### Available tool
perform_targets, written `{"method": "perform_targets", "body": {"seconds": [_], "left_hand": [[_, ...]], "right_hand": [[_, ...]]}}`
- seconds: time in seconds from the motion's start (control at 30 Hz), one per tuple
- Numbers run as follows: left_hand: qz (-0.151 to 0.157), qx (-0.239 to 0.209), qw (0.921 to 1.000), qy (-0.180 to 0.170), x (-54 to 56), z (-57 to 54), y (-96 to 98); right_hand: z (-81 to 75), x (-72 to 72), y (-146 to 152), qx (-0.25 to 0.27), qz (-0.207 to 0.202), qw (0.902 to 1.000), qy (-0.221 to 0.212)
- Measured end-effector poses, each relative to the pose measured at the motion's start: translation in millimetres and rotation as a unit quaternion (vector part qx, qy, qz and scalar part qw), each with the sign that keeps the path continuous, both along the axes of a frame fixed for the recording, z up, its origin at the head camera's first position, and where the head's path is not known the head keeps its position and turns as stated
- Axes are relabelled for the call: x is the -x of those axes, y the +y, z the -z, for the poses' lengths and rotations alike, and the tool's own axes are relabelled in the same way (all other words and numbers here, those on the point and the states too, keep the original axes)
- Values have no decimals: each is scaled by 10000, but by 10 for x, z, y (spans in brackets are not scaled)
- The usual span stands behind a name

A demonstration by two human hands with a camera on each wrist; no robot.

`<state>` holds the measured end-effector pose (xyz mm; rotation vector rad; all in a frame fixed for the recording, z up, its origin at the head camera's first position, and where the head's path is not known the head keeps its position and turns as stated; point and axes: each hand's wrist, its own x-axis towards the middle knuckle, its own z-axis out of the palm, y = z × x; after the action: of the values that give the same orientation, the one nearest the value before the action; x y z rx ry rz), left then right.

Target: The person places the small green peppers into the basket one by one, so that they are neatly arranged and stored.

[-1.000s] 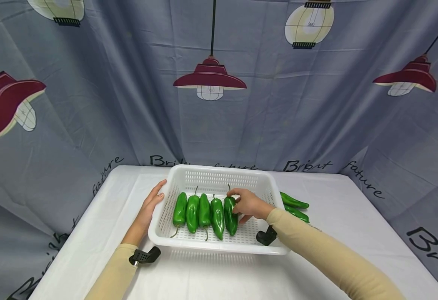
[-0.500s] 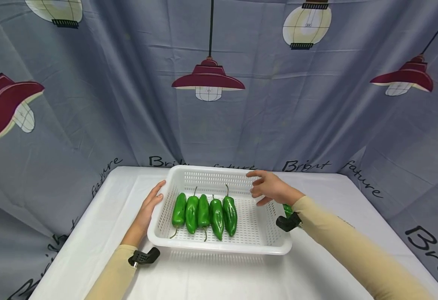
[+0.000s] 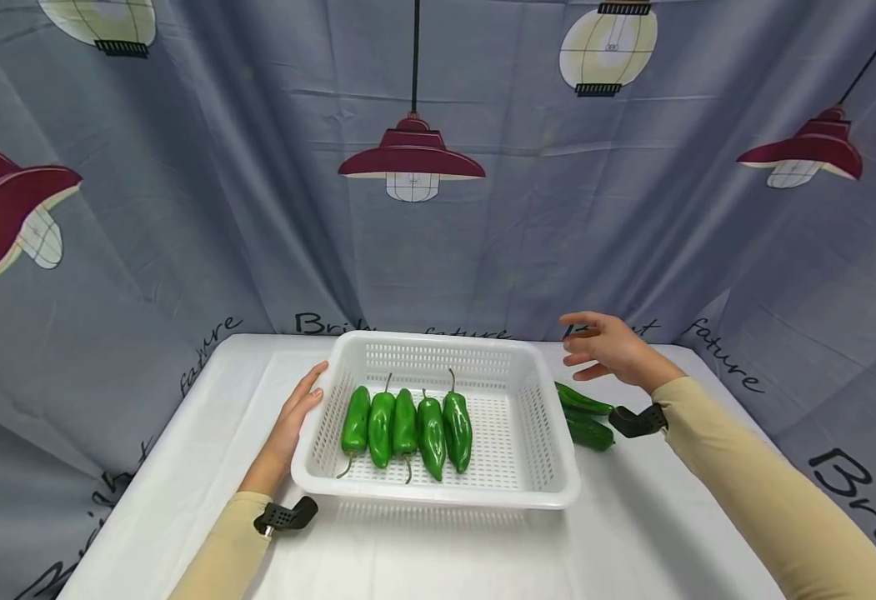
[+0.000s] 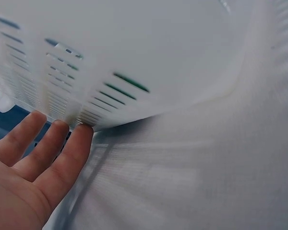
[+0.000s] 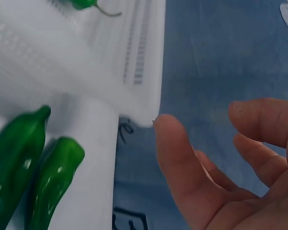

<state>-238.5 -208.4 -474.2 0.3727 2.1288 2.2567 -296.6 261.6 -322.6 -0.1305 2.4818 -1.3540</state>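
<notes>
A white perforated plastic basket stands on the table with several green peppers lying side by side in its left and middle part. My left hand rests against the basket's left side, fingers extended; the left wrist view has its fingertips at the slotted wall. Beyond the basket's right side, my right hand is in the air with fingers spread and nothing held. Below it, two more green peppers lie on the table beside the basket, partly hidden by its rim; the right wrist view also includes these peppers.
A white cloth covers the table. Behind it hangs a grey-blue curtain printed with lamps and lettering. Black wrist cameras sit on the left wrist and the right wrist.
My right hand has let go of the rightmost pepper in the basket, lifted, and moved right past the basket's edge. The left hand stays at the basket's side.
</notes>
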Motion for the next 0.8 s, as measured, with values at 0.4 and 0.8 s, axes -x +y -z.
{"method": "perform_targets", "body": {"seconds": [0.4,0.8], "left_hand": [[-7,23,10000,-42,13,22,-6],[-51,73,9999,-47,18,32,-4]], "right_hand": [[194,29,290,-305,142,9994,-55],[594,24,374,-459,291,9984,-161]]}}
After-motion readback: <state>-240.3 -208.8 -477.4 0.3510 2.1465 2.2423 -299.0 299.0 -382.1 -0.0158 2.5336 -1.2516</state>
